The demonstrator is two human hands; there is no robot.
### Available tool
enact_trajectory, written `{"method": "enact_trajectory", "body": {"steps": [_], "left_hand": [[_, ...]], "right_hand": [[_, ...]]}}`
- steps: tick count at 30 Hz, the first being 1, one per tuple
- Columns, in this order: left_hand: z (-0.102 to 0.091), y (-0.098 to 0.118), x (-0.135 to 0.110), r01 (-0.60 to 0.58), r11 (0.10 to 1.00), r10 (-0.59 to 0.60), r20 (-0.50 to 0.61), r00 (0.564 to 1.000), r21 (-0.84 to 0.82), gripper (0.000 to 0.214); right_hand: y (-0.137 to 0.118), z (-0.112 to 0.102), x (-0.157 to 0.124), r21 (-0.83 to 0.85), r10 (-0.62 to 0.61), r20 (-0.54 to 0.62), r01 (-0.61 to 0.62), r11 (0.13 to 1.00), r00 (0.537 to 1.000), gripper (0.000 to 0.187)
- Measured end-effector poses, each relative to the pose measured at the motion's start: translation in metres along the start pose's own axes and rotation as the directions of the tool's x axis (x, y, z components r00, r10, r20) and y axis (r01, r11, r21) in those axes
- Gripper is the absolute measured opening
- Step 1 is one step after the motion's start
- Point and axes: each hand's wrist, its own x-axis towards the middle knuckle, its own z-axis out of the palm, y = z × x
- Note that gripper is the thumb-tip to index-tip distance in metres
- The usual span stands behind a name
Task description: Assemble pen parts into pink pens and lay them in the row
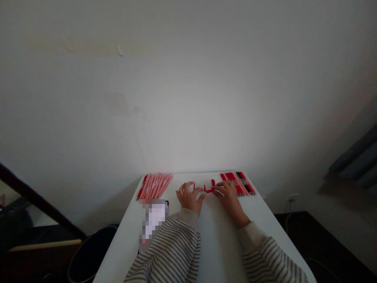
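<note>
Two hands: the left hand [190,199] and the right hand [229,195] were over the far part of a white desk [218,239], with short red pieces [210,191] between them.
Left fingers: curled, with the thumb and forefinger a little apart near a slim red piece [204,188]; whether they had hold of it, I cannot tell.
Right fingers: bent, with the thumb and forefinger close together at one end of a red piece that pointed toward the left hand; too small to tell whether it was gripped.
Near the right fingertips: another red piece [213,182] pointed toward the wall [191,98].
Beyond the left forefinger: a thin orange-tipped piece [194,184], partly hidden by the hand.
Left pile: pink pens [156,185] lay slanted across one another at the far left corner, red parts showing at the edge.
Right group: red, pink and black pens [239,184] lay side by side at the far right corner, partly behind the right hand.
Left of the left forearm: a pixelated phone-like slab [154,220].
Sleeves: striped, with plain cuffs [188,217].
Beside the desk, left: a dark round bin [94,251].
</note>
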Motion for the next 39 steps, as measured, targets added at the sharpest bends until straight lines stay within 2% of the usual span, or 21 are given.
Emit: {"method": "enact_trajectory", "body": {"steps": [11, 19, 22, 28, 39], "left_hand": [[-0.001, 0.004, -0.001, 0.003, 1.0, -0.003, 0.034, 0.999, -0.012, 0.013], [-0.005, 0.0, 0.003, 0.023, 0.999, -0.023, -0.01, 1.0, -0.029, 0.011], [-0.01, -0.005, 0.008, 0.058, 0.998, -0.057, -0.03, 0.998, 0.019, 0.013], [-0.015, -0.011, 0.013, 0.209, 0.962, -0.199, -0.073, 0.977, 0.178, 0.014], [-0.012, -0.01, 0.014, 0.249, 0.926, -0.263, 0.013, 0.965, 0.283, 0.015]], "right_hand": [[-0.004, 0.001, 0.0, 0.034, -0.012, 0.037, 0.011, 0.999, 0.999, 0.018], [0.0, 0.002, 0.0, 0.02, 0.006, 0.036, -0.007, 1.0, 0.999, 0.022], [0.003, 0.002, -0.001, 0.016, 0.014, 0.029, -0.015, 1.0, 0.999, 0.022], [0.005, 0.002, -0.002, 0.014, 0.01, 0.014, -0.01, 1.0, 1.0, 0.023], [0.005, 0.002, -0.002, 0.012, 0.022, -0.024, -0.022, 1.0, 0.999, 0.026]]}}
